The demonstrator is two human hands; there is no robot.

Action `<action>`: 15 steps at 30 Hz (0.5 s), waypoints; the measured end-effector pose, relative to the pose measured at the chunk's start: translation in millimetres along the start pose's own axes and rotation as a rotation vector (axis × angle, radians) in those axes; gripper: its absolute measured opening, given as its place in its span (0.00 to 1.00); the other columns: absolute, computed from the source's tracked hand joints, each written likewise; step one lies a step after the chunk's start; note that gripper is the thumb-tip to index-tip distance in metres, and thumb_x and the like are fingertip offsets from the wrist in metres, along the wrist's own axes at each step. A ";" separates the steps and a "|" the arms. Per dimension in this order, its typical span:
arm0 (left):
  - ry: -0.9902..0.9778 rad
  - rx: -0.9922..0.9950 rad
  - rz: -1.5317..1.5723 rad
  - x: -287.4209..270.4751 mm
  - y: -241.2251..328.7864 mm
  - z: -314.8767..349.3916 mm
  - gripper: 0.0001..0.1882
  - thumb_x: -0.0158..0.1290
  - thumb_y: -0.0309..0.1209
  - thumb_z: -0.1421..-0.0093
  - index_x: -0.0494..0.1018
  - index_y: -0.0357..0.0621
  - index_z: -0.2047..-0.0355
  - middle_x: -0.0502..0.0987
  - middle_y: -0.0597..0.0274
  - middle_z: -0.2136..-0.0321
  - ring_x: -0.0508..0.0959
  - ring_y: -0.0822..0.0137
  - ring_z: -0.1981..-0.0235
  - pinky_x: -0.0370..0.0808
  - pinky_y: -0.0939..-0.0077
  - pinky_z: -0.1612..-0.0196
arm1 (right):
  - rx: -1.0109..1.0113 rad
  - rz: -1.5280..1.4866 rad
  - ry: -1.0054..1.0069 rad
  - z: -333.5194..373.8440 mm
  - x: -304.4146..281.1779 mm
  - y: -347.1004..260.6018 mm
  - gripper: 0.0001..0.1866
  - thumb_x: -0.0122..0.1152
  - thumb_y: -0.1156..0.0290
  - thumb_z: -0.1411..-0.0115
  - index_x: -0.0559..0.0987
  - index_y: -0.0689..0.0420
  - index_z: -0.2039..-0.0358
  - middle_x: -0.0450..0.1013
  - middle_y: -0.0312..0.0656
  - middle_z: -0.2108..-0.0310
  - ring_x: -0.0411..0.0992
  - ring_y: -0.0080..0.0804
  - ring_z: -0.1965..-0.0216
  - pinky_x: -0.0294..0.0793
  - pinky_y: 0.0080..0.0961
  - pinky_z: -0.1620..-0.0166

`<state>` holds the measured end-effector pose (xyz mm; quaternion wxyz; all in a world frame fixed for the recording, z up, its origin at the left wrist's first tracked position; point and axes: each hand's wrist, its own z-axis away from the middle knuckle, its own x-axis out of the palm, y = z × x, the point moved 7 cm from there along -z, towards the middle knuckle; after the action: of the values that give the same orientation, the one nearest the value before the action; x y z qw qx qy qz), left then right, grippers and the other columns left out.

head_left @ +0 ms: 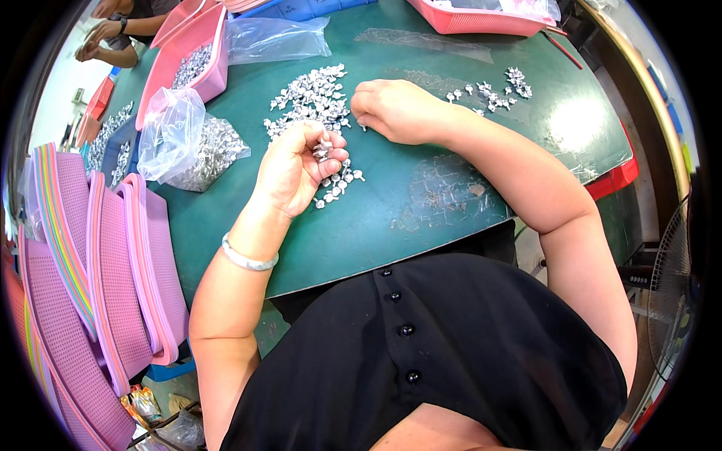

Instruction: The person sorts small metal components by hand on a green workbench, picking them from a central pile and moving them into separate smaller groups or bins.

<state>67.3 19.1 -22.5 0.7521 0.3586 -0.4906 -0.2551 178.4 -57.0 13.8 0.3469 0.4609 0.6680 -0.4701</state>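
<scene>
My left hand (293, 169) is palm up with its fingers curled around several small silvery metal parts (323, 149). Beyond it, a loose pile of the same metal parts (312, 94) is spread on the green table (338, 240). A smaller group of these parts (338, 186) lies just below the left fingers. My right hand (398, 111) is palm down at the right edge of the pile, with its fingers pinched together. A small metal part (363, 127) shows at its fingertips, and the curled fingers hide the rest of the grip.
More metal parts (492, 99) lie to the right. At the left stand a clear bag of parts (210, 158), a pink bin (218, 64) and stacked pink baskets (120, 278). Another pink bin (481, 21) is at the back. A fan (669, 286) stands at right. Another person's hands (94, 41) show far left.
</scene>
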 end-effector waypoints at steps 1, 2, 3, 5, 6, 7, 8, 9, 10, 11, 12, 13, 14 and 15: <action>0.003 0.002 -0.009 0.1 0.0 0.5 0.03 0.45 0.26 0.43 0.67 0.39 0.70 0.73 0.55 0.73 0.75 0.66 0.73 0.74 0.78 0.72 | 0.012 -0.030 0.012 -0.4 -1.4 0.0 0.06 0.52 0.71 0.46 0.73 0.59 0.72 0.70 0.45 0.69 0.70 0.45 0.63 0.70 0.37 0.60; 0.006 0.005 -0.018 0.8 -0.2 1.3 0.03 0.45 0.25 0.43 0.67 0.39 0.70 0.73 0.55 0.73 0.75 0.66 0.73 0.74 0.78 0.72 | 0.024 -0.059 0.024 -0.7 -3.8 -0.9 0.06 0.52 0.71 0.46 0.72 0.60 0.72 0.70 0.46 0.69 0.70 0.46 0.63 0.70 0.37 0.60; 0.008 0.007 -0.027 1.7 -0.6 1.8 0.03 0.45 0.25 0.43 0.67 0.38 0.70 0.73 0.56 0.73 0.75 0.66 0.74 0.74 0.78 0.72 | 0.036 -0.089 0.037 -0.6 -6.3 -2.1 0.06 0.52 0.71 0.46 0.72 0.60 0.71 0.70 0.46 0.69 0.70 0.46 0.63 0.70 0.37 0.60; 0.028 -0.007 -0.077 3.1 -2.1 2.4 0.04 0.45 0.26 0.41 0.67 0.38 0.68 0.73 0.57 0.73 0.74 0.69 0.74 0.72 0.82 0.74 | 0.029 -0.093 0.065 0.0 -14.3 -9.2 0.06 0.51 0.71 0.46 0.72 0.60 0.71 0.70 0.46 0.69 0.70 0.46 0.64 0.70 0.37 0.61; 0.036 -0.016 -0.102 4.4 -2.5 2.4 0.05 0.45 0.27 0.40 0.67 0.38 0.68 0.73 0.58 0.72 0.73 0.70 0.75 0.71 0.84 0.75 | 0.027 -0.095 0.081 1.0 -17.2 -11.8 0.06 0.51 0.71 0.46 0.72 0.61 0.71 0.70 0.47 0.69 0.70 0.47 0.64 0.70 0.37 0.61; 0.033 -0.024 -0.122 6.1 -2.9 2.6 0.05 0.45 0.27 0.40 0.68 0.37 0.67 0.73 0.58 0.73 0.73 0.70 0.75 0.71 0.84 0.76 | -0.007 -0.082 0.122 1.9 -19.8 -15.5 0.05 0.52 0.72 0.46 0.71 0.61 0.71 0.69 0.46 0.70 0.69 0.46 0.65 0.69 0.36 0.62; 0.030 -0.032 -0.141 7.6 -3.3 2.8 0.06 0.45 0.27 0.40 0.68 0.37 0.67 0.73 0.59 0.73 0.73 0.71 0.75 0.70 0.85 0.76 | -0.041 -0.068 0.162 2.6 -22.3 -19.1 0.05 0.53 0.73 0.47 0.70 0.61 0.71 0.69 0.45 0.71 0.69 0.46 0.67 0.69 0.36 0.64; 0.030 -0.038 -0.161 8.6 -3.6 3.7 0.07 0.44 0.27 0.39 0.68 0.36 0.66 0.73 0.59 0.73 0.73 0.71 0.75 0.70 0.85 0.76 | -0.079 -0.057 0.204 3.0 -24.6 -23.2 0.05 0.54 0.74 0.47 0.70 0.61 0.71 0.68 0.45 0.72 0.68 0.45 0.68 0.69 0.35 0.65; 0.026 -0.044 -0.158 9.6 -4.3 4.6 0.07 0.44 0.28 0.39 0.69 0.36 0.66 0.73 0.60 0.73 0.73 0.71 0.75 0.70 0.85 0.76 | -0.101 -0.059 0.221 3.2 -25.5 -26.6 0.05 0.54 0.74 0.47 0.70 0.61 0.71 0.68 0.45 0.72 0.68 0.45 0.68 0.68 0.35 0.66; 0.023 -0.050 -0.154 10.5 -5.0 5.7 0.08 0.44 0.28 0.39 0.69 0.36 0.66 0.73 0.60 0.73 0.73 0.71 0.76 0.69 0.85 0.76 | -0.123 -0.061 0.238 3.4 -26.9 -30.2 0.05 0.55 0.74 0.47 0.70 0.61 0.71 0.68 0.44 0.72 0.68 0.45 0.68 0.68 0.35 0.66; 0.017 -0.058 -0.151 11.8 -6.1 6.0 0.08 0.44 0.28 0.39 0.69 0.35 0.66 0.74 0.60 0.74 0.73 0.72 0.76 0.69 0.85 0.76 | -0.142 -0.063 0.255 4.2 -28.5 -33.1 0.06 0.55 0.74 0.47 0.69 0.61 0.71 0.67 0.44 0.72 0.68 0.45 0.69 0.68 0.35 0.66; 0.019 -0.061 -0.143 12.6 -6.5 6.2 0.08 0.45 0.29 0.39 0.70 0.36 0.66 0.74 0.60 0.74 0.73 0.72 0.76 0.69 0.85 0.76 | -0.137 -0.055 0.248 4.2 -29.1 -34.8 0.05 0.54 0.73 0.47 0.70 0.61 0.72 0.68 0.45 0.72 0.68 0.46 0.68 0.69 0.36 0.65; 0.021 -0.064 -0.134 13.3 -6.8 6.5 0.08 0.45 0.29 0.39 0.70 0.36 0.66 0.74 0.60 0.74 0.73 0.72 0.76 0.69 0.85 0.76 | -0.131 -0.048 0.241 4.0 -30.3 -36.6 0.05 0.53 0.72 0.47 0.70 0.60 0.72 0.69 0.45 0.71 0.69 0.46 0.67 0.69 0.36 0.64; 0.024 -0.067 -0.126 13.7 -7.1 7.0 0.08 0.45 0.29 0.39 0.70 0.36 0.66 0.74 0.60 0.74 0.73 0.72 0.77 0.69 0.84 0.76 | -0.127 -0.040 0.234 3.7 -30.5 -37.8 0.05 0.52 0.71 0.47 0.71 0.60 0.73 0.69 0.46 0.71 0.69 0.46 0.67 0.69 0.37 0.63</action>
<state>66.0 2.6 -18.7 0.7521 0.3664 -0.4491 -0.3137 153.1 -74.4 51.6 0.2855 0.4762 0.7415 -0.3767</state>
